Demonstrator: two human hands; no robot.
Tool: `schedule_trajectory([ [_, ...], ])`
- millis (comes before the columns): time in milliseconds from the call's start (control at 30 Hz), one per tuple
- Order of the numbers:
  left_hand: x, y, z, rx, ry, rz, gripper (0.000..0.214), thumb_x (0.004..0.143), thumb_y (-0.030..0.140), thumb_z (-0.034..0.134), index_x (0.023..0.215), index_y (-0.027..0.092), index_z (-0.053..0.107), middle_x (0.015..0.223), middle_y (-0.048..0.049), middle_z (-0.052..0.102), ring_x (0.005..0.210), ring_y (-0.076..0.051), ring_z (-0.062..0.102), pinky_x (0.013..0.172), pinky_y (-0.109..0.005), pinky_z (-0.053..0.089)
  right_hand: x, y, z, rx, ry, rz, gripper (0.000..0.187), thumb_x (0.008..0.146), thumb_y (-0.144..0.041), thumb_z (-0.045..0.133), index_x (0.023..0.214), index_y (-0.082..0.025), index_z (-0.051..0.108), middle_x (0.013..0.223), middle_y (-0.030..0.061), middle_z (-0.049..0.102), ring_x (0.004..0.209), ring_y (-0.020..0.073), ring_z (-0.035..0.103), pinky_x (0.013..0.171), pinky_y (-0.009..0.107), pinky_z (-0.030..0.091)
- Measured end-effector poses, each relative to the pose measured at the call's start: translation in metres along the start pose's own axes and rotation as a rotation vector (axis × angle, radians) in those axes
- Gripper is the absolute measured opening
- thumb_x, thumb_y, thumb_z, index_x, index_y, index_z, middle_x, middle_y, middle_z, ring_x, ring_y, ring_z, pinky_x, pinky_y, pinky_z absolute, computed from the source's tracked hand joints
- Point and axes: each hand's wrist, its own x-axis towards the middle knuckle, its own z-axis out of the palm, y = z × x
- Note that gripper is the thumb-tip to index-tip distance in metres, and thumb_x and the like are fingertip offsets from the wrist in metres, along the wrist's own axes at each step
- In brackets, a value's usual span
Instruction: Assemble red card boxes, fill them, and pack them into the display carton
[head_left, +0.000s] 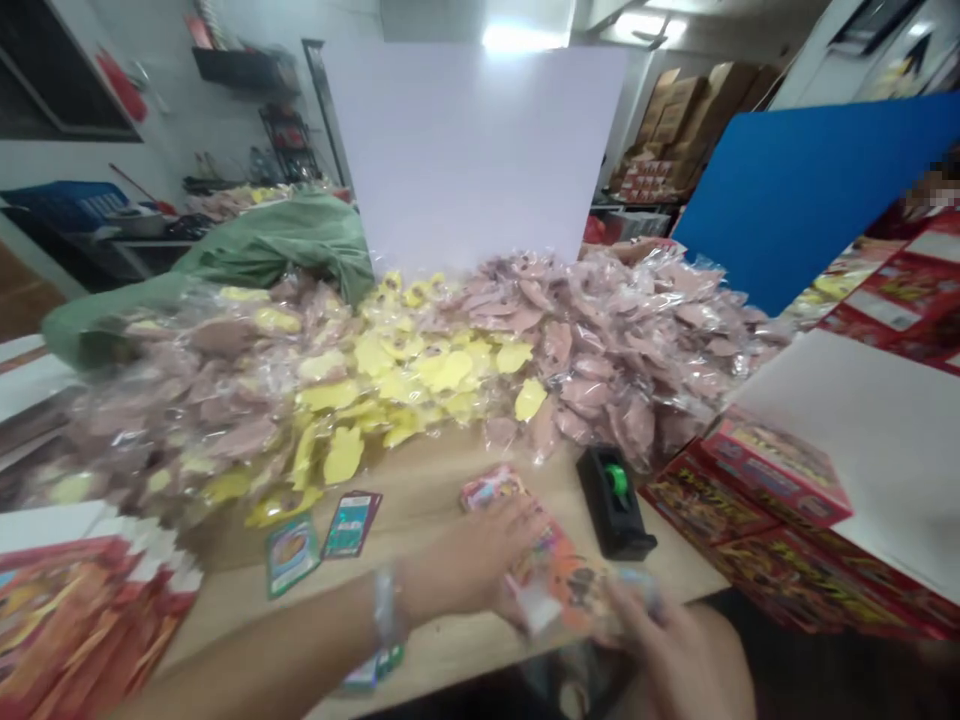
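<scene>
While the open left hand (472, 560) pins the colourful plastic packet (562, 585) beside the black tape dispenser (615, 500), press evenly (the right hand (675, 655) touches its end, grip too blurred to tell).

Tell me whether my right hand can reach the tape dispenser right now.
Probably yes. The tape dispenser stands on bare table just beyond the right hand, with nothing between them, though that hand seems to hold a packet.
</scene>
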Motion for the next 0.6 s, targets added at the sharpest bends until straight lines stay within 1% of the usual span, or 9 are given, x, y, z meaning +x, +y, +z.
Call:
schedule_trajectory([
  [67, 0.031, -0.024, 0.004, 0.127, -0.273, 0.252, 0.105, 0.033, 0.046, 0.082, 0.127, 0.021, 0.042, 0.138, -0.0158, 0.033, 0.126, -0.039, 0.027, 0.104, -0.050, 0.018, 0.015, 0.007, -0.025, -0.353, 0.138, -0.207, 0.017, 0.068, -0.039, 0.057, 0.082, -0.031, 0.063, 0.090, 0.0066, 0.067, 0.089, 0.0284, 0.061, 0.071, 0.038, 0.051],
  [133, 0.054, -0.044, 0.010, 0.208, -0.425, 0.348, 0.116, 0.016, 0.039, 0.085, 0.124, 0.024, 0.046, 0.132, -0.0159, 0.041, 0.121, -0.042, 0.032, 0.104, -0.051, 0.015, 0.028, 0.013, -0.036, -0.667, 0.031, -0.307, 0.018, 0.068, -0.030, 0.051, 0.078, -0.035, 0.065, 0.089, 0.0051, 0.068, 0.091, 0.0278, 0.061, 0.076, 0.038, 0.050],
  [200, 0.065, -0.054, 0.012, 0.235, -0.480, 0.321, 0.117, 0.017, 0.042, 0.084, 0.126, 0.026, 0.043, 0.121, -0.0146, 0.050, 0.110, -0.040, 0.045, 0.099, -0.052, 0.023, 0.036, 0.010, -0.041, -0.815, -0.128, -0.328, 0.025, 0.067, -0.024, 0.049, 0.080, -0.037, 0.066, 0.085, 0.0033, 0.070, 0.084, 0.0262, 0.064, 0.074, 0.036, 0.050],
  [267, 0.064, -0.054, 0.004, 0.220, -0.431, 0.191, 0.111, 0.030, 0.049, 0.079, 0.130, 0.027, 0.037, 0.115, -0.0131, 0.053, 0.101, -0.037, 0.051, 0.093, -0.050, 0.032, 0.043, -0.014, -0.042, -0.830, -0.127, -0.446, 0.028, 0.071, -0.024, 0.047, 0.088, -0.038, 0.065, 0.089, 0.0021, 0.069, 0.083, 0.0239, 0.064, 0.073, 0.034, 0.050],
  [367, 0.051, -0.046, -0.022, 0.146, -0.246, -0.088, 0.103, 0.044, 0.051, 0.073, 0.134, 0.027, 0.029, 0.117, -0.0115, 0.050, 0.100, -0.033, 0.052, 0.087, -0.044, 0.040, 0.070, -0.097, -0.025, -0.962, 0.068, -0.775, 0.028, 0.084, -0.029, 0.036, 0.092, -0.027, 0.062, 0.095, 0.0075, 0.066, 0.088, 0.0220, 0.061, 0.076, 0.033, 0.048],
  [433, 0.039, -0.040, -0.041, 0.095, -0.123, -0.238, 0.100, 0.050, 0.051, 0.072, 0.135, 0.029, 0.026, 0.119, -0.0103, 0.048, 0.102, -0.031, 0.052, 0.087, -0.041, 0.042, 0.105, -0.166, 0.002, -1.372, 0.015, -0.770, 0.033, 0.088, -0.023, 0.029, 0.089, -0.019, 0.062, 0.091, 0.0093, 0.065, 0.086, 0.0204, 0.059, 0.077, 0.032, 0.045],
  [500, 0.024, -0.037, -0.052, 0.033, -0.038, -0.334, 0.100, 0.052, 0.052, 0.071, 0.137, 0.032, 0.021, 0.123, -0.0091, 0.046, 0.104, -0.030, 0.051, 0.087, -0.039, 0.043, 0.148, -0.223, 0.036, -1.478, -0.074, -0.758, 0.023, 0.087, -0.025, 0.041, 0.084, -0.017, 0.062, 0.082, 0.0053, 0.065, 0.078, 0.0160, 0.059, 0.071, 0.026, 0.046],
  [533, 0.016, -0.036, -0.054, -0.002, -0.011, -0.366, 0.103, 0.053, 0.052, 0.071, 0.138, 0.033, 0.017, 0.126, -0.0087, 0.043, 0.107, -0.030, 0.050, 0.088, -0.039, 0.043, 0.169, -0.241, 0.052, -1.537, -0.089, -0.738, 0.018, 0.086, -0.025, 0.046, 0.086, -0.016, 0.062, 0.084, 0.0049, 0.064, 0.079, 0.0154, 0.059, 0.072, 0.027, 0.046],
  [600, -0.001, -0.037, -0.051, -0.066, 0.021, -0.417, 0.110, 0.051, 0.052, 0.073, 0.139, 0.033, 0.009, 0.132, -0.0087, 0.037, 0.114, -0.030, 0.044, 0.093, -0.041, 0.041, 0.203, -0.255, 0.077, -1.623, -0.064, -0.702, 0.020, 0.085, -0.029, 0.051, 0.096, -0.014, 0.059, 0.095, 0.0054, 0.061, 0.084, 0.0160, 0.058, 0.076, 0.033, 0.047],
])
